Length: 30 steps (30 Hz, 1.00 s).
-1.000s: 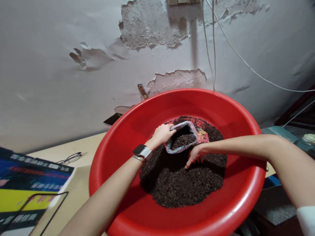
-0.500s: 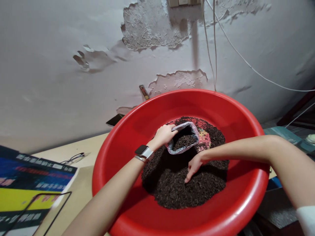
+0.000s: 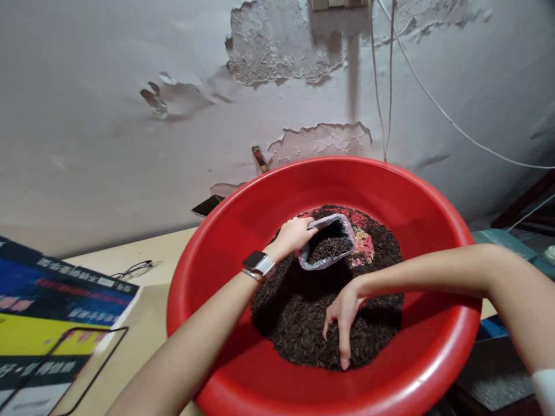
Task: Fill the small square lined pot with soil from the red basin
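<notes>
A large red plastic basin [image 3: 243,231] holds a heap of dark loose tea leaves [image 3: 299,323]. My left hand [image 3: 293,237], with a smartwatch [image 3: 260,264] on the wrist, is closed on the rim of a small silver pouch [image 3: 329,249] that lies open on the heap and is partly filled with leaves. My right hand [image 3: 342,318] reaches down into the near side of the heap, fingers spread and pointing downward, resting on the leaves and holding nothing that I can see.
The basin sits on a beige table [image 3: 143,323] against a peeling wall. Eyeglasses [image 3: 132,269] and a dark phone [image 3: 208,205] lie left of the basin. A colourful printed box [image 3: 47,312] is at the near left. White cables [image 3: 433,104] hang down the wall.
My right hand has moved from just below the pouch's mouth down toward the near edge of the heap, fingers stretching out. My left hand has kept the pouch in place.
</notes>
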Each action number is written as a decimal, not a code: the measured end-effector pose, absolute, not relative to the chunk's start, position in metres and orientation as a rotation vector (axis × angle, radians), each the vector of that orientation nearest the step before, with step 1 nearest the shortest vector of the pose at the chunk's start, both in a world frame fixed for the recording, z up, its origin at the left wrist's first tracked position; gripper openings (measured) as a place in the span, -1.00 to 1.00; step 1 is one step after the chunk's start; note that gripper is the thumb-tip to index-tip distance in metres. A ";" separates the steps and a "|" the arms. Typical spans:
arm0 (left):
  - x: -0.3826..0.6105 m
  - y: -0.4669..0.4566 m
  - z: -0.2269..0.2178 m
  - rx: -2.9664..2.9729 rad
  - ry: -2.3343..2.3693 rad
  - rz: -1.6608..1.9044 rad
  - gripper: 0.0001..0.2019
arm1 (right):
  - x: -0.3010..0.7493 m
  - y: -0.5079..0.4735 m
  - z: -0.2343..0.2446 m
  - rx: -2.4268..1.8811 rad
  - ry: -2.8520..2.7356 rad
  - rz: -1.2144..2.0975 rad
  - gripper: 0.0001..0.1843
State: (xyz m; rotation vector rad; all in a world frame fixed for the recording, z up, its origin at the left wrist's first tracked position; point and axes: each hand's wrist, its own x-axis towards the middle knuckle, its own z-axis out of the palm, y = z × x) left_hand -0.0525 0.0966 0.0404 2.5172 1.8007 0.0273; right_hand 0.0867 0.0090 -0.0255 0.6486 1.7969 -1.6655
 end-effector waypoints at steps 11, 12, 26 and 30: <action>-0.052 0.096 0.042 2.511 1.765 0.073 -0.71 | 0.081 0.027 0.010 0.800 1.958 -2.113 -0.65; -0.052 0.096 0.042 2.512 1.757 0.083 -0.71 | 0.083 0.033 0.019 0.809 2.062 -2.128 -0.69; -0.055 0.097 0.041 2.556 1.775 -0.006 -0.64 | 0.101 0.064 0.045 1.255 3.046 -0.011 -0.59; -0.053 0.097 0.041 2.549 1.781 0.007 -0.65 | 0.101 0.060 0.045 1.256 3.008 0.060 -0.65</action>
